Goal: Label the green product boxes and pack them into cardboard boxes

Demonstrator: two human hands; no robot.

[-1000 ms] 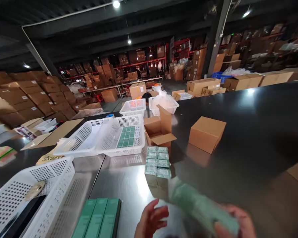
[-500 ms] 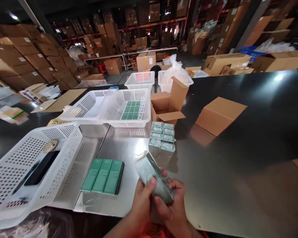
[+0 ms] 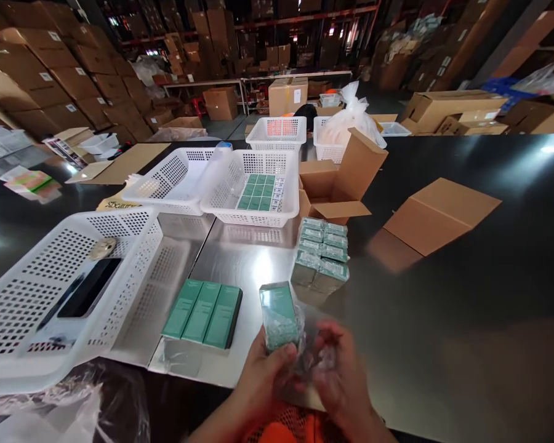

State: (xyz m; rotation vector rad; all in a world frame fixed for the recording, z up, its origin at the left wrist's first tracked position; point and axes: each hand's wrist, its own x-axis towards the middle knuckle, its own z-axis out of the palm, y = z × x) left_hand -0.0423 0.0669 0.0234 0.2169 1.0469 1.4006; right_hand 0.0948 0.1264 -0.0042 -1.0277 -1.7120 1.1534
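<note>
My left hand (image 3: 270,372) grips a green box (image 3: 278,311), tilted above the table's near edge, with clear film bunched around its lower part. At the box's right side my right hand (image 3: 339,363) is closed on crumpled clear plastic film (image 3: 324,358), blurred by motion. Three green boxes (image 3: 205,312) lie side by side on the metal surface to the left. Beyond my hands stands a block of film-wrapped green boxes (image 3: 322,252).
A white basket (image 3: 133,246) at left holds a phone (image 3: 90,288) and a tape roll (image 3: 103,248). Another white basket (image 3: 249,216) contains green-and-white boxes. An open carton (image 3: 335,184) stands beside it; a folded cardboard piece (image 3: 443,212) lies right. Plastic scraps (image 3: 46,409) sit lower left.
Film that covered the box has come off its upper part and is bunched toward my right hand. My right hand has moved right, away from the box. The view has shifted slightly.
</note>
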